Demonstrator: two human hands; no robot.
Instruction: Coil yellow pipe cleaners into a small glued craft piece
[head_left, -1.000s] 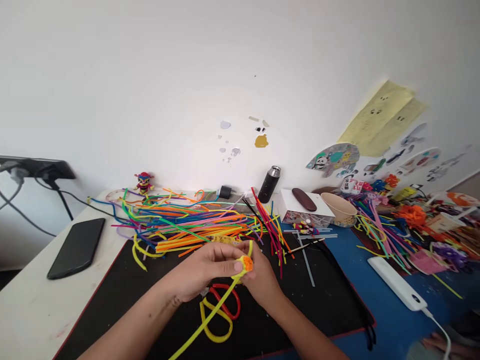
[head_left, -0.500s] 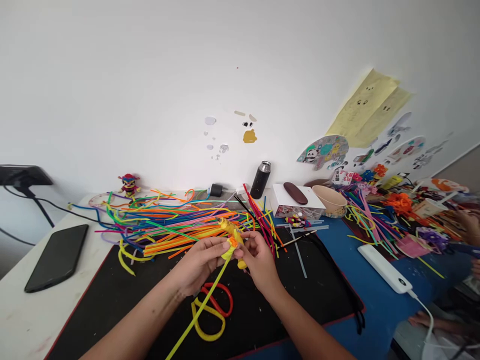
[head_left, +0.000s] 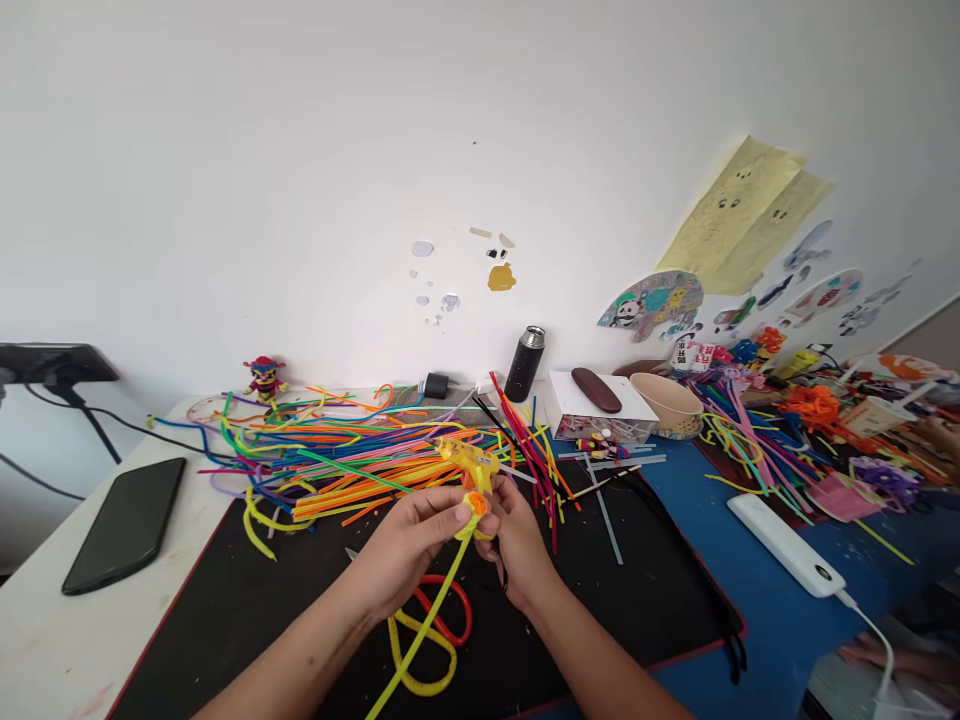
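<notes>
My left hand [head_left: 424, 540] is closed, pinching a small yellow pipe-cleaner piece with an orange middle [head_left: 475, 504] between thumb and fingers. From it a long yellow pipe cleaner [head_left: 427, 625] runs down toward me. My right hand [head_left: 521, 540] wraps round the handle of a yellow glue gun [head_left: 469, 458], whose nozzle points left, just above the pinched piece. A clear glue stick [head_left: 516, 474] sticks out of its back. Part of the handle is hidden by the fingers and the piece. Below the hands lie scissors with red and yellow handles [head_left: 424, 655] on the black mat [head_left: 285, 610].
Many coloured pipe cleaners [head_left: 360, 445] lie along the back. Behind are a black bottle [head_left: 525, 365], a white box [head_left: 604, 405] and a tan bowl [head_left: 666, 403]. A phone [head_left: 124, 525] lies left; a white power bank [head_left: 784, 545] lies right. Another person's hand [head_left: 885, 660] shows at lower right.
The glue gun has swung from a steep tilt to nearly level in my right hand, its glue stick now showing. The left hand still pinches the piece. The view has shifted slightly.
</notes>
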